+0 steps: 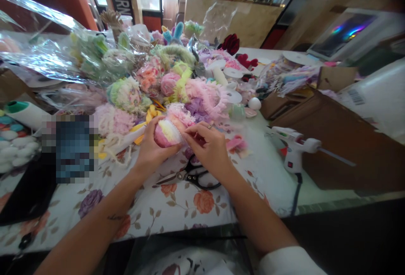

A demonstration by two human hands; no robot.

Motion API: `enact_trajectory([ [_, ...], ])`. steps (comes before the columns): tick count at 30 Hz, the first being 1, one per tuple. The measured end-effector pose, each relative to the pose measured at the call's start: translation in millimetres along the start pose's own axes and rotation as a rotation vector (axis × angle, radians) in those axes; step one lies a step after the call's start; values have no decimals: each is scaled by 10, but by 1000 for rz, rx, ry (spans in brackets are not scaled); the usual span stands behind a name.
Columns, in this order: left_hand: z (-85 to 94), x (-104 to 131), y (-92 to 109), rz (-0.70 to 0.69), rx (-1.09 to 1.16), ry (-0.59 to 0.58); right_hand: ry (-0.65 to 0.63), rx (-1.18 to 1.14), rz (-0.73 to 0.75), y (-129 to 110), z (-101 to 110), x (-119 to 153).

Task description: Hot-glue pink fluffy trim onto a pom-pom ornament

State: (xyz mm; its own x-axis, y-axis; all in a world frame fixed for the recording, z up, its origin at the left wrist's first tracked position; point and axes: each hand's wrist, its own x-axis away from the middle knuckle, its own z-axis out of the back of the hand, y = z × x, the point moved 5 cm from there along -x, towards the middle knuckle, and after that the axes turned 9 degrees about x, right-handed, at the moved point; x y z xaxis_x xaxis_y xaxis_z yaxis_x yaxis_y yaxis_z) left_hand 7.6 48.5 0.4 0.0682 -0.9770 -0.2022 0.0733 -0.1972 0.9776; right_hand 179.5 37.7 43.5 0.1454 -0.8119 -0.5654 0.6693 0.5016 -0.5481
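Note:
My left hand point(151, 145) is wrapped round a pink, yellow and white ball point(168, 133) that looks covered in soft yarn or ribbon. Pink, frilly trim point(182, 115) shows along its far side. At the ball's right edge, the thumb and fingers of my right hand point(207, 142) are pinched together; what they grip is too small to make out. Below both hands, black-handled scissors point(182, 175) lie with their blades pointing left, partly under my right wrist.
A white glue gun point(292, 148) stands at the right beside a cardboard box point(341, 140). Yarn, ribbon, spools and plastic-wrapped bunches point(123, 60) are heaped across the back. White pompoms point(19, 152) lie far left. A floral cloth point(152, 211) covers the table's front.

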Motion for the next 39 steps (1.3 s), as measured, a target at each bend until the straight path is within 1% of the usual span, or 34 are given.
enact_trajectory([
  [3, -6, 16, 8, -6, -11, -4, 4, -21, 3, 3, -21, 3],
  [8, -10, 23, 3, -27, -39, 9, 9, -122, -50, 49, -70, 4],
  [11, -8, 16, -11, -33, -37, 13, -11, -151, -69, 62, -76, -9],
  [14, -9, 11, -33, -8, 6, -15, -17, -163, -92, 64, -46, -23],
  [17, -1, 12, -60, 43, 62, -22, 7, -163, -98, 57, -12, -26],
  [24, -9, 17, -94, 164, 247, -30, 38, -163, -39, 35, 35, -30],
  [29, -18, 15, -92, 203, 395, -35, 24, -138, 21, 18, 62, -25],
  [35, -30, 18, -101, 225, 437, -33, 54, -67, 78, 5, 42, 5],
  [39, -33, 20, -101, 213, 443, -40, 79, -37, 112, -26, 46, 18],
])
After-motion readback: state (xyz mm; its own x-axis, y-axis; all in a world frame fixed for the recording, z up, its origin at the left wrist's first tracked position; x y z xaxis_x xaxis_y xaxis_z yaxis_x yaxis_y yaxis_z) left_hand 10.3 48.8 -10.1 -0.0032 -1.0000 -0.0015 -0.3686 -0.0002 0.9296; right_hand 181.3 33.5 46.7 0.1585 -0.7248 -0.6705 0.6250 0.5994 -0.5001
